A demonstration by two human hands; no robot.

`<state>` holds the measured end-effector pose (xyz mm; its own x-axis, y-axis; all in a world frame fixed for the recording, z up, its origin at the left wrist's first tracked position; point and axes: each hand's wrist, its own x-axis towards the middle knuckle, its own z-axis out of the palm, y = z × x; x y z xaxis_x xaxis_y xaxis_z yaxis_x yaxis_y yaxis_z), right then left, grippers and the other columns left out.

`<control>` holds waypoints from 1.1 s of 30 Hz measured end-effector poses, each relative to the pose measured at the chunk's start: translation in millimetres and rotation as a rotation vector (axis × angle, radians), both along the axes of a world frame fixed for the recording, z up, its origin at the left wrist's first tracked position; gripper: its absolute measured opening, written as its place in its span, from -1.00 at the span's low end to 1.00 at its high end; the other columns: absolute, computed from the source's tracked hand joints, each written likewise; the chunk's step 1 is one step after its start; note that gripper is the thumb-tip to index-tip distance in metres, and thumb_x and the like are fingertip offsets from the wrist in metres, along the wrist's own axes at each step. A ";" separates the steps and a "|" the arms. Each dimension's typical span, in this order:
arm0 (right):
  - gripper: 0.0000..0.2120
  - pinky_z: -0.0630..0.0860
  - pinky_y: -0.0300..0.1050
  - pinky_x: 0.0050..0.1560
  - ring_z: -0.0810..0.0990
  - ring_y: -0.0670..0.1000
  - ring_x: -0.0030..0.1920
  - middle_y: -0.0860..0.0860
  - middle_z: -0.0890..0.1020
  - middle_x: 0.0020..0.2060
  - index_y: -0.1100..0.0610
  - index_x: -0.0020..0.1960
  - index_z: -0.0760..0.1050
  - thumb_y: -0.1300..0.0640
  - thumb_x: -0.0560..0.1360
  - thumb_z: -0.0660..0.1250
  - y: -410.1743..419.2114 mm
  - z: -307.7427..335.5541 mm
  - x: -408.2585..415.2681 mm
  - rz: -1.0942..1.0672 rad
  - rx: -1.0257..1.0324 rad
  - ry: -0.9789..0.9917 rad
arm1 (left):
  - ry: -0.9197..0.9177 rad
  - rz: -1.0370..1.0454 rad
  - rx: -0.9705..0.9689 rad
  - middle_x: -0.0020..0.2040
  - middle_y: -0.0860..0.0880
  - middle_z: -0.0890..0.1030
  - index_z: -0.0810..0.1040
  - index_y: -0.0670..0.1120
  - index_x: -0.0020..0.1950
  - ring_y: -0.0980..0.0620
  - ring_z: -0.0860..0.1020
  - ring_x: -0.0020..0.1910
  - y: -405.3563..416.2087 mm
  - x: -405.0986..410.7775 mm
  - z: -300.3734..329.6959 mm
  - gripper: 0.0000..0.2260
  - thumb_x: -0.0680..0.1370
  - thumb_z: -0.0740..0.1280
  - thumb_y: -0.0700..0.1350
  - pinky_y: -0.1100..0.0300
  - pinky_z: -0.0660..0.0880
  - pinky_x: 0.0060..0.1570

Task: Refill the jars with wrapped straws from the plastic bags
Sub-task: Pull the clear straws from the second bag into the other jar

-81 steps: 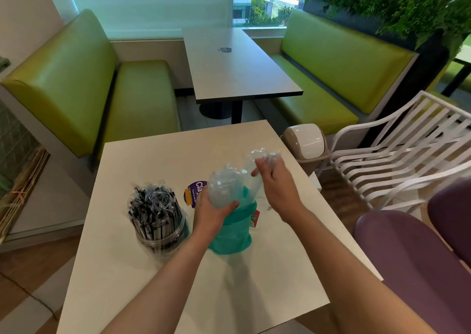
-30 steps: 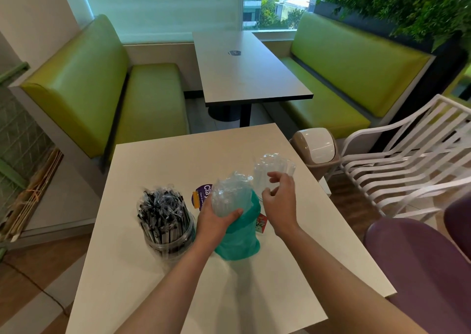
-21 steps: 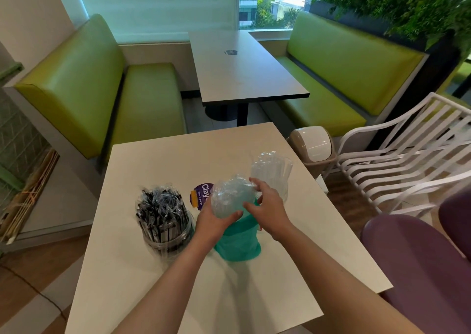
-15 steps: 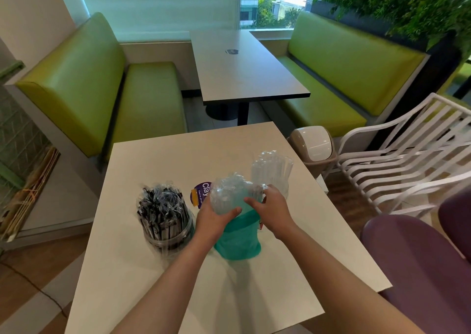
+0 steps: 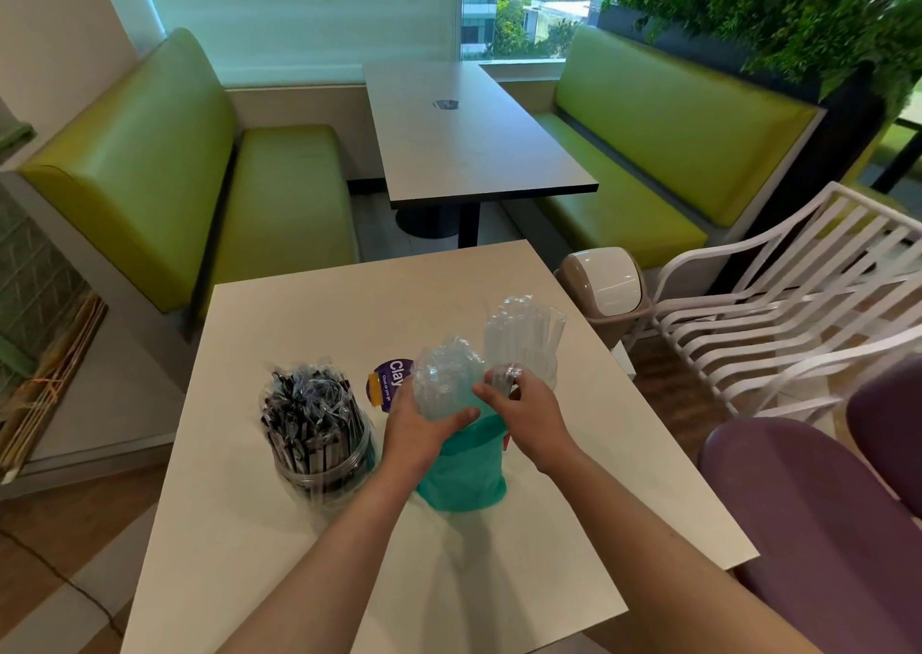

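A teal plastic bag [image 5: 461, 474] stands in the middle of the white table [image 5: 309, 568], with clear-wrapped straws [image 5: 445, 379] sticking out of its top. My left hand [image 5: 416, 431] grips the bag and the straw bundle from the left. My right hand [image 5: 529, 416] pinches a few clear-wrapped straws [image 5: 501, 379] just above the bag's mouth. Behind my right hand a clear jar [image 5: 524, 339] holds upright clear-wrapped straws. At the left stands a clear jar [image 5: 319, 434] packed with black wrapped straws.
A purple round label [image 5: 389, 384] lies on the table behind the bag. A small swing-lid bin [image 5: 603, 286] stands off the table's right edge, next to a white slatted chair [image 5: 778, 304]. A purple seat [image 5: 818, 528] is at the near right. Green benches and a second table lie beyond.
My right hand came back from the clear jar to the bag's mouth and now lifts a few wrapped straws out of it. My left hand stays on the bag.
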<state>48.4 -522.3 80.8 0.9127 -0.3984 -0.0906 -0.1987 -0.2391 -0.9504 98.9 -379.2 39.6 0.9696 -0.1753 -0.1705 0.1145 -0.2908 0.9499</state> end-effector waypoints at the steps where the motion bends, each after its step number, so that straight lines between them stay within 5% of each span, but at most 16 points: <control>1: -0.83 0.58 -0.03 0.08 0.59 -0.05 -0.03 -0.08 0.63 -0.09 0.06 0.04 0.57 0.05 0.48 0.43 -0.9 0.6 -1.1 0.004 0.006 0.006 | -0.008 -0.004 0.003 0.22 0.05 0.56 0.39 0.10 0.37 0.00 0.54 0.21 0.2 0.2 -1.0 0.03 -0.02 0.57 0.41 -0.08 0.53 0.19; 5: -0.75 0.58 -0.03 0.13 0.61 -0.02 0.04 -0.06 0.66 -0.03 0.05 0.11 0.57 0.10 0.45 0.48 -5.5 0.6 -2.3 0.035 0.034 0.022 | -0.044 -0.005 0.040 0.26 0.03 0.51 0.36 0.07 0.40 0.00 0.49 0.24 -1.2 -1.8 5.8 0.00 0.03 0.60 0.32 -0.07 0.50 0.23; 12: -0.69 0.62 -0.09 -0.08 0.64 0.14 -0.05 0.12 0.66 -0.07 0.16 0.11 0.62 0.08 0.41 0.51 -9.0 0.9 -5.5 0.069 0.027 0.025 | -0.091 0.059 0.056 0.29 0.01 0.47 0.32 0.03 0.45 -0.03 0.47 0.27 -6.3 -1.2 7.0 -0.17 0.27 0.60 0.15 -0.07 0.48 0.25; 18: -0.83 0.53 -0.23 -0.03 0.53 -0.13 -0.08 -0.16 0.57 -0.08 0.00 0.12 0.50 -0.03 0.58 0.27 -3.9 14.2 -9.8 0.008 -0.023 -0.036 | -0.102 0.058 0.062 0.25 0.01 0.49 0.37 0.02 0.39 -0.03 0.49 0.22 -9.9 2.7 6.1 -0.26 0.29 0.60 0.12 -0.05 0.50 0.21; 21: -0.69 0.50 -0.18 0.08 0.54 -0.15 0.00 -0.22 0.55 -0.08 0.07 0.16 0.48 -0.12 0.60 0.16 -6.6 25.8 -4.8 0.023 -0.118 -0.061 | -0.114 0.049 0.084 0.23 -0.01 0.49 0.39 -0.01 0.37 0.02 0.48 0.14 -12.7 3.8 8.0 -0.30 0.32 0.59 0.09 0.08 0.49 0.11; 27: -0.66 0.35 -0.36 -0.17 0.50 -0.31 -0.13 -0.23 0.55 -0.16 0.12 0.12 0.47 -0.11 0.63 0.09 -26.0 70.0 10.3 -0.058 -0.243 -0.194 | -0.117 0.051 0.092 0.23 0.00 0.48 0.38 -0.02 0.39 0.02 0.46 0.16 -13.4 3.4 8.0 -0.29 0.33 0.58 0.09 0.10 0.46 0.10; 33: -0.67 0.37 -0.36 -0.15 0.48 -0.39 -0.20 -0.20 0.56 -0.23 0.18 0.10 0.47 -0.07 0.64 0.12 -47.2 108.5 17.9 -0.255 -0.189 -0.374 | -0.094 0.057 0.072 0.26 0.01 0.46 0.35 -0.01 0.42 -0.01 0.46 0.22 -12.2 2.0 8.5 -0.25 0.32 0.58 0.10 0.01 0.49 0.20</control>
<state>66.3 -569.4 189.3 0.7402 -0.5911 0.3205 0.0738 -0.4023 -0.9125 100.9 -391.4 48.1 0.9899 -0.1106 -0.0884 0.0439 -0.3539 0.9342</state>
